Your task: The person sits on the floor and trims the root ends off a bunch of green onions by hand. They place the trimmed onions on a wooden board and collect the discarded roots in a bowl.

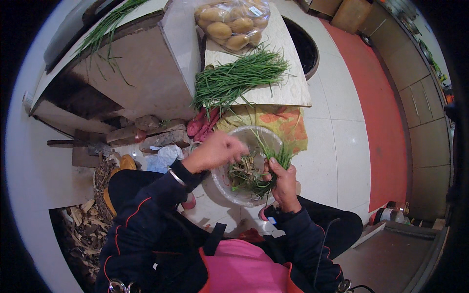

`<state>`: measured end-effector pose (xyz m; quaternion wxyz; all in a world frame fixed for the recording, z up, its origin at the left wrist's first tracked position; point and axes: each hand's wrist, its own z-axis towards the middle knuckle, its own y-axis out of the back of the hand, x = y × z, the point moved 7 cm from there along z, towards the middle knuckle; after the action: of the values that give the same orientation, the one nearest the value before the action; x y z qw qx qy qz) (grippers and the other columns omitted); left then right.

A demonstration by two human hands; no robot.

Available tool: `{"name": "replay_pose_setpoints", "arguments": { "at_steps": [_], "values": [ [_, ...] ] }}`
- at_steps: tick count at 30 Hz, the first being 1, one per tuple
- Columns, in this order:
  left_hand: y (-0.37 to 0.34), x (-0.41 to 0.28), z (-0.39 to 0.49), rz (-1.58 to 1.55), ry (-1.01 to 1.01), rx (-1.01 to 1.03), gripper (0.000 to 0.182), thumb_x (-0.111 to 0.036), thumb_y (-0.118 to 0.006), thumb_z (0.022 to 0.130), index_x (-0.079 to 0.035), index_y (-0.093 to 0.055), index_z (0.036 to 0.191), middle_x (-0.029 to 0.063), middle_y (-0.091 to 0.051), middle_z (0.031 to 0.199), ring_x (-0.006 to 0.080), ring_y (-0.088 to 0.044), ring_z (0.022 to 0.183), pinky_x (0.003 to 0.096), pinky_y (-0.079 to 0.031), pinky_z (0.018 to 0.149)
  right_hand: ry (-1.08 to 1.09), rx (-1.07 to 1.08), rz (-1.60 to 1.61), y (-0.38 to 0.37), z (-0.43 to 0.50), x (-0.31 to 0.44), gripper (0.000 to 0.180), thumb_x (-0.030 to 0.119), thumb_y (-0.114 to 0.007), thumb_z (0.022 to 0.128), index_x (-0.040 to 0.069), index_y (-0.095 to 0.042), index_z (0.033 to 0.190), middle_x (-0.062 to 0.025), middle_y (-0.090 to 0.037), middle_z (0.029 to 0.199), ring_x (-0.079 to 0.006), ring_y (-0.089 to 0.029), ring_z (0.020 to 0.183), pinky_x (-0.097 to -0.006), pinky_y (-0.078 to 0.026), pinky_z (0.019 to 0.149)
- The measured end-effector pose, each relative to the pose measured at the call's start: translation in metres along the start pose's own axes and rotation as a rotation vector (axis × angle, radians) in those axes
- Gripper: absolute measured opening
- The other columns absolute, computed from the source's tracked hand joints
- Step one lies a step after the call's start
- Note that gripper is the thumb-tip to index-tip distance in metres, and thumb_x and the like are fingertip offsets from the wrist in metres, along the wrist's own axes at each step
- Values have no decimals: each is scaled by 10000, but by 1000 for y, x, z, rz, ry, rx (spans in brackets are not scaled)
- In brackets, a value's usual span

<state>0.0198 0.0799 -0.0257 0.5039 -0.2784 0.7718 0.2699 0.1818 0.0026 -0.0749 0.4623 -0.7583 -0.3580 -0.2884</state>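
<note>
My right hand (284,180) grips a small bunch of thin green chives or similar greens (280,155) over the right side of a round basin (221,185), its rim lined with clear plastic. Blurred by motion, my left hand (225,148) hangs over the basin's left side; whether it pinches anything cannot be told. Withered stalks and trimmings (243,170) lie in the basin between my hands. Beyond it, a large heap of the same greens (242,75) rests on a pale board (293,89), beside a clear plastic bag of potatoes or similar round produce (234,25).
More greens (110,27) hang over a counter edge at the upper left. Bricks (168,139), a crumpled plastic bag (165,157) and dry leaves (88,227) lie to the left. A yellow sack (296,128) lies under the board, near a dark round vat (313,55).
</note>
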Motion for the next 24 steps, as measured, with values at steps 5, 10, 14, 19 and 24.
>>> {"name": "replay_pose_setpoints", "arguments": {
  "at_steps": [5, 10, 14, 19, 24],
  "values": [
    [-25, 3, 0, 232, -78, -98, 435, -287, -552, 910, 42, -514, 1191, 79, -607, 1051, 99, -556, 827, 239, -451, 701, 2, 50, 45, -10, -3, 0, 159, 119, -584, 867, -8, -549, 956, -63, -556, 732, -127, -493, 545, -238, -416, 473],
    [-33, 8, 8, -447, -68, -116, 353, -261, -447, 965, 12, -549, 1166, 40, -588, 1094, 105, -557, 900, 252, -453, 789, -81, 142, 81, -26, -10, -12, 201, 104, -562, 866, 15, -521, 1041, -64, -567, 741, -138, -530, 566, -239, -436, 469],
    [-37, 15, 7, -596, -36, -147, 313, -230, -424, 972, 2, -571, 1121, 42, -592, 1047, 125, -560, 898, 284, -460, 807, -83, 140, 127, -27, -11, -12, 227, 87, -547, 866, 12, -508, 1077, -82, -577, 783, -145, -552, 585, -253, -454, 468],
    [-29, 17, 6, -796, -109, -262, 316, -236, -425, 967, 26, -557, 1084, 88, -590, 990, 167, -562, 904, 314, -456, 813, -110, 91, 209, -24, -10, -14, 214, 118, -567, 874, -24, -546, 1033, -106, -603, 848, -169, -582, 627, -261, -489, 528],
    [-5, -5, 4, -931, -290, -292, 254, -234, -405, 973, -29, -544, 916, 74, -551, 867, 169, -538, 762, 309, -459, 732, -159, 115, 175, -16, -3, -13, 218, 131, -563, 881, -38, -548, 1018, -130, -607, 898, -222, -633, 781, -292, -518, 612]
  ]
}}
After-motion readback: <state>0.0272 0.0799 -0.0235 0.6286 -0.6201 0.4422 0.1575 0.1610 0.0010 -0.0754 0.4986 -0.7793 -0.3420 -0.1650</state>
